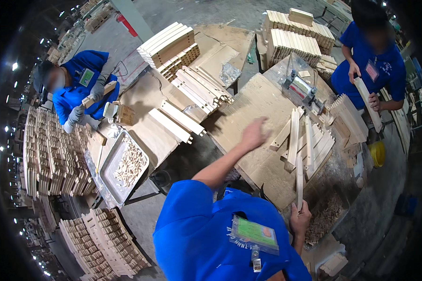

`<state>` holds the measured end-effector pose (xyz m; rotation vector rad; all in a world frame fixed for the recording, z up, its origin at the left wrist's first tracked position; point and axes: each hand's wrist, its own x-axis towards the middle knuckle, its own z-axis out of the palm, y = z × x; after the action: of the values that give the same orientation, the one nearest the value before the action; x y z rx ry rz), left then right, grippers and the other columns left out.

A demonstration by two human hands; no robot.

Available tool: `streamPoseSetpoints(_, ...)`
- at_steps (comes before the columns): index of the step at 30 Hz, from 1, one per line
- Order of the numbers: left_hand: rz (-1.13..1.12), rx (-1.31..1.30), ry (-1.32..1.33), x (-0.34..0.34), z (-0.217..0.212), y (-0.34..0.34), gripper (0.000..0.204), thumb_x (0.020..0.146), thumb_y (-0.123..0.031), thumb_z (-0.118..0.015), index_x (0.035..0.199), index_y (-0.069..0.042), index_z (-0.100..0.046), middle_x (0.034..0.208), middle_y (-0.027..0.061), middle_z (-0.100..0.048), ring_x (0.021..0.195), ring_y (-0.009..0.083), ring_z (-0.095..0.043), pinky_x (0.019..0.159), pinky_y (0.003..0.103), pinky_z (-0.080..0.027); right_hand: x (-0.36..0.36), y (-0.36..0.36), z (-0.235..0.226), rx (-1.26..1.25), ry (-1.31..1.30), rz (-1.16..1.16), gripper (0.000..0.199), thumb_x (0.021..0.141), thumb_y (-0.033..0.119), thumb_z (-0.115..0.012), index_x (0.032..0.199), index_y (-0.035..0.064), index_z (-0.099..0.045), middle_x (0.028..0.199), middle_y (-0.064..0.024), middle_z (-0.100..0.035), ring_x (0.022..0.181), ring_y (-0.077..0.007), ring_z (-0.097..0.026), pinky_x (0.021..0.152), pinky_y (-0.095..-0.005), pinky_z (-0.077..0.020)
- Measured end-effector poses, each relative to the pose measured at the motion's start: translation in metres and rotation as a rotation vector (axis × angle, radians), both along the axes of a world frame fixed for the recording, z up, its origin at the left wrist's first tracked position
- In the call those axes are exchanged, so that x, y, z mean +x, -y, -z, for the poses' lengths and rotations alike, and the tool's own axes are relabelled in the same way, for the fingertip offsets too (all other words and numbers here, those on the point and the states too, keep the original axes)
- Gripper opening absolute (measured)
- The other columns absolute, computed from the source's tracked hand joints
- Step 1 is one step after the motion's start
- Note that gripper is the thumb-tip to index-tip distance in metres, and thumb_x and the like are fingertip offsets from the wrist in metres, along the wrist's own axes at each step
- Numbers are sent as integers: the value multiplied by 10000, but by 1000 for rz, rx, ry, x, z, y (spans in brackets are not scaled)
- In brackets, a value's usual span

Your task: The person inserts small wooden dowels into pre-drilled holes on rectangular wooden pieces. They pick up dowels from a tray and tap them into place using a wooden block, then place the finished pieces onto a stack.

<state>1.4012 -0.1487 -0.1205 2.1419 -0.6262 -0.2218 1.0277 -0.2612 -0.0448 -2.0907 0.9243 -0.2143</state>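
My right hand (pixel 300 218), low at the right, is closed round the lower end of a narrow wooden slat (pixel 299 183), which stands up from my fist. My left hand (pixel 255 136) reaches out over the cardboard-covered bench (pixel 260 100), slightly blurred. Its fingers are stretched out and nothing shows in them. Just right of it lies a loose pile of pale wooden slats (pixel 293 136), some crossing others at angles.
A clamp-like metal machine (pixel 301 89) stands at the bench's far side. On the left table are a metal tray of dowels (pixel 144 155) and stacked slats (pixel 197 91). Co-workers (pixel 82 86) (pixel 373 70) hold wood pieces at left and right. Wood stacks (pixel 51 154) stand at far left.
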Motion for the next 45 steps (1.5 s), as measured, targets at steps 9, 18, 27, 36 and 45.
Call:
streamPoseSetpoints(9,-46,1115,242,99,-33,-276,928,833,-84,-753,1658,-244,-360,1640,229,-379,1530,523,-332,1184,614,-420,47,-22,6,30,-83,-74,223,970,137,-746,1142,9,-681,803,-169,-656,707,-277,-656,699,-412,-529)
streamPoseSetpoints(18,534,1290,401,152,-15,-303,1168,745,-362,-893,1712,-304,-242,1684,154,-371,1592,493,-263,1261,627,-309,87,-52,17,50,-99,-70,321,942,132,-777,1235,26,-698,866,-190,-718,731,-286,-697,697,-411,-541)
streamPoseSetpoints(27,484,910,138,163,-30,-263,1270,590,-433,-1029,1652,-224,-364,1589,176,-452,1515,471,-380,1225,539,-385,81,-80,31,40,-107,2,309,946,161,-777,1211,22,-699,865,-213,-725,760,-350,-738,704,-446,-557)
streamPoseSetpoints(36,425,840,845,221,-37,-205,874,860,-119,-777,1631,-253,-387,1599,144,-415,1494,442,-388,1151,564,-414,81,-91,41,72,-64,72,342,964,203,-766,1249,26,-700,964,-254,-740,883,-443,-747,779,-489,-574)
streamPoseSetpoints(45,737,1015,662,276,-49,-140,678,814,-149,-838,1412,-215,-527,1295,63,-646,1276,300,-633,1098,538,-464,70,-97,47,111,-99,197,352,959,167,-761,1266,12,-688,986,-256,-742,897,-443,-737,812,-492,-559)
